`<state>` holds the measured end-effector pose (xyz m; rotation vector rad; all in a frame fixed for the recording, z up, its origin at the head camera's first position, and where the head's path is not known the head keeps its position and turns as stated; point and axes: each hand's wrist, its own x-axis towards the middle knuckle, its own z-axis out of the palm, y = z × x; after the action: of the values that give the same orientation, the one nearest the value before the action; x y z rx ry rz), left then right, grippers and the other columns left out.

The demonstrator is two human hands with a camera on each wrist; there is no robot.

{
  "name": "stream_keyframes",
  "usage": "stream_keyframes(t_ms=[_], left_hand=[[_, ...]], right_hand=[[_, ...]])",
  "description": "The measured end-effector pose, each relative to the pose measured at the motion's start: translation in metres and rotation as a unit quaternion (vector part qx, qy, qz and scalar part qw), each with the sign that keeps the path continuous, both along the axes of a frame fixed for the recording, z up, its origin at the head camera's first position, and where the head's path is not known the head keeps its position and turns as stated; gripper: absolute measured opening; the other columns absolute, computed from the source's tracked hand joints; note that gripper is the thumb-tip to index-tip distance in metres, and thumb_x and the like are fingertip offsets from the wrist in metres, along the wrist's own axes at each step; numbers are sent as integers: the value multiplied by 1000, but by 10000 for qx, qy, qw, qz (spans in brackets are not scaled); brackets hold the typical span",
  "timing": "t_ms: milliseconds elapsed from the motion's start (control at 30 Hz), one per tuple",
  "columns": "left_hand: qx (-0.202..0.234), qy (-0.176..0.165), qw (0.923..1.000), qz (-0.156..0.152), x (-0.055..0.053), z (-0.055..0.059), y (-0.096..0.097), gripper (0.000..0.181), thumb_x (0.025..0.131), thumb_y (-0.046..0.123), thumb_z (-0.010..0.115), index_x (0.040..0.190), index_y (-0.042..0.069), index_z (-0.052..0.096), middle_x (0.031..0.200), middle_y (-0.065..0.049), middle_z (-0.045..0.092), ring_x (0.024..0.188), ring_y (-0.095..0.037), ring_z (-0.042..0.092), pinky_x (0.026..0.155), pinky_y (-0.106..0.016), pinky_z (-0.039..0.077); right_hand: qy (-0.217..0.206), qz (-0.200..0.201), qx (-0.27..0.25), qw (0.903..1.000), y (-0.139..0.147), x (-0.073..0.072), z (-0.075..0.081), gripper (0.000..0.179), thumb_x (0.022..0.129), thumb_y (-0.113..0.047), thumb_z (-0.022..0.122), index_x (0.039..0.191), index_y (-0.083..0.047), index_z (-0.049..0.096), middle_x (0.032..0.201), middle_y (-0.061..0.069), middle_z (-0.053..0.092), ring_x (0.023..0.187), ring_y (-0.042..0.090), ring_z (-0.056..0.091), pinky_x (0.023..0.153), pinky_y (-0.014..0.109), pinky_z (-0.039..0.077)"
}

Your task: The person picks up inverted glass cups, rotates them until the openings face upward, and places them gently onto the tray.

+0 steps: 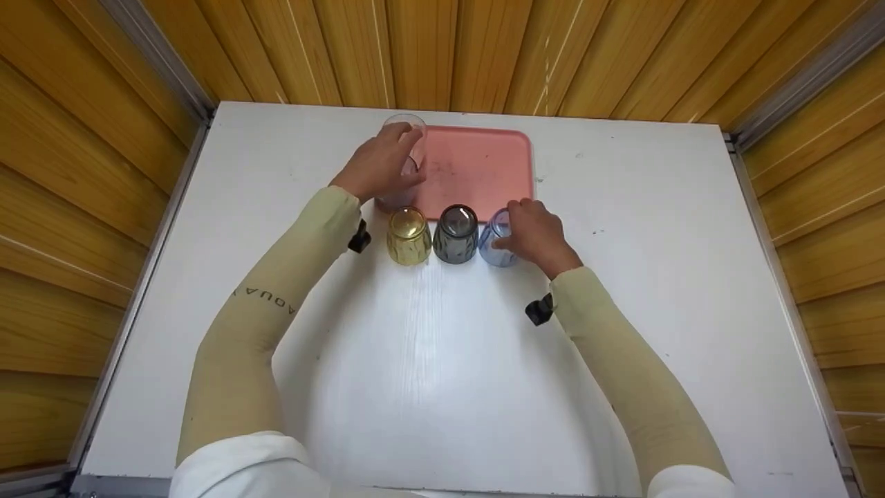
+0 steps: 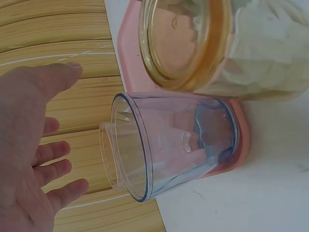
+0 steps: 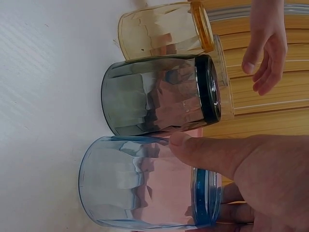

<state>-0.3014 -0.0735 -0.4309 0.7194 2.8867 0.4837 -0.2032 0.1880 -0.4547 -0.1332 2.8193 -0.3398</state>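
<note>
Three tinted glasses stand upside down in a row: yellow [image 1: 409, 243], dark grey [image 1: 455, 242] and blue [image 1: 496, 254]. My right hand [image 1: 538, 232] grips the blue glass by its raised base, thumb on the near side and fingers behind, as the right wrist view shows. At the pink tray's left end, an upright clear glass [image 2: 178, 140] with a bluish rim stands in front of another clear glass [image 2: 107, 159]. My left hand [image 1: 382, 164] hovers by their rims. In the left wrist view its fingers are spread, with a gap to the nearer glass.
The pink tray [image 1: 477, 166] lies behind the row on a white table [image 1: 429, 360]. Wood-patterned panels [image 1: 456, 55] enclose the back and both sides. The three tinted glasses sit close together along the tray's near edge.
</note>
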Motion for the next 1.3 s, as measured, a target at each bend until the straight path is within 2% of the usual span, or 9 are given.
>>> stream_keyframes(t_ms=[167,267,500,867,1100,1300], left_hand=[[-11,-149,9999,64,4,-1,1,71,89,40,64,149,21,32,156,-6,29,144,-26,31,117,-46,32],[-47,-200,9998,77,6,-2,2,71,88,40,64,149,22,33,156,-5,27,142,-25,34,116,-45,33],[-296,-210,9993,-65,14,-2,1,73,89,44,65,149,22,31,153,-6,29,138,-25,37,115,-45,36],[-263,-192,9993,-170,26,-5,-2,72,87,46,67,147,22,34,153,-4,31,137,-22,37,114,-42,37],[-116,-155,9995,-265,30,-7,-4,69,86,42,70,145,20,40,142,-5,40,128,-20,42,112,-40,39],[-214,-190,9990,-346,35,-6,-5,73,87,46,68,148,21,38,146,-5,40,134,-21,40,115,-41,36]], right_hand=[[13,-1,18,10000,-1,0,-1,65,78,-32,80,126,1,52,115,17,58,107,33,55,91,51,51],[13,-17,30,10000,-1,0,-1,65,78,-31,80,126,1,51,115,17,57,107,32,55,92,50,50],[-54,-64,-28,10000,-1,0,-1,66,79,-30,79,129,1,49,116,17,56,107,32,53,93,50,50],[-34,-44,-74,10000,-1,0,-1,67,80,-30,79,130,1,49,117,18,56,109,33,54,94,50,51],[6,73,69,9999,1,0,-1,69,80,-34,79,131,2,49,119,19,56,110,34,54,92,51,51],[-38,44,32,10000,1,0,-2,69,80,-33,78,131,2,48,120,19,56,109,33,53,93,51,50]])
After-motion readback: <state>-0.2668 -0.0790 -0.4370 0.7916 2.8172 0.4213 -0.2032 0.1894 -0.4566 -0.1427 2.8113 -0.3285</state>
